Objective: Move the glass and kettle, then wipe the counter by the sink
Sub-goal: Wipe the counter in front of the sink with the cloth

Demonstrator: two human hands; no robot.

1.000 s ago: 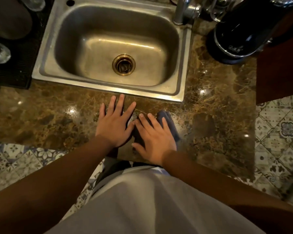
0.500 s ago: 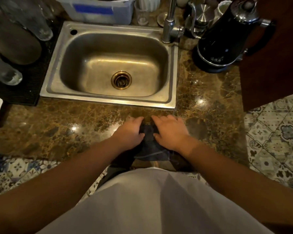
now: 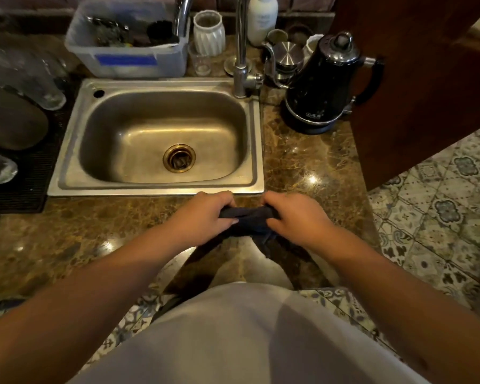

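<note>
Your left hand (image 3: 205, 216) and right hand (image 3: 297, 217) are both closed on a dark cloth (image 3: 247, 217), each gripping one end so a short band is stretched between them just above the front strip of the table (image 3: 302, 164), close to the near rim of the sink (image 3: 155, 189). The rest of the cloth hangs loose below your right hand.

The cloth is soft and limp; it will bunch and fold wherever you squeeze it, so I judge it handles best gathered into a flat pad under one palm. It looks thin and light. Whether it is damp cannot be told.

The kettle (image 3: 322, 84) stands to the right of the sink, near the tap (image 3: 241, 51). It is black and glossy with a shiny knobbed lid, and rests on a round base. It probably has some weight, more if filled, so take it by the curved handle on its right side rather than by the smooth body. A clear glass (image 3: 199, 60) stands behind the sink, just left of the tap; it is hard, slippery and breakable, best gripped round its middle.

The table is polished brown marbled stone with bright glints, smooth enough for the cloth to glide. The sink is brushed steel with a brass-coloured drain.
</note>
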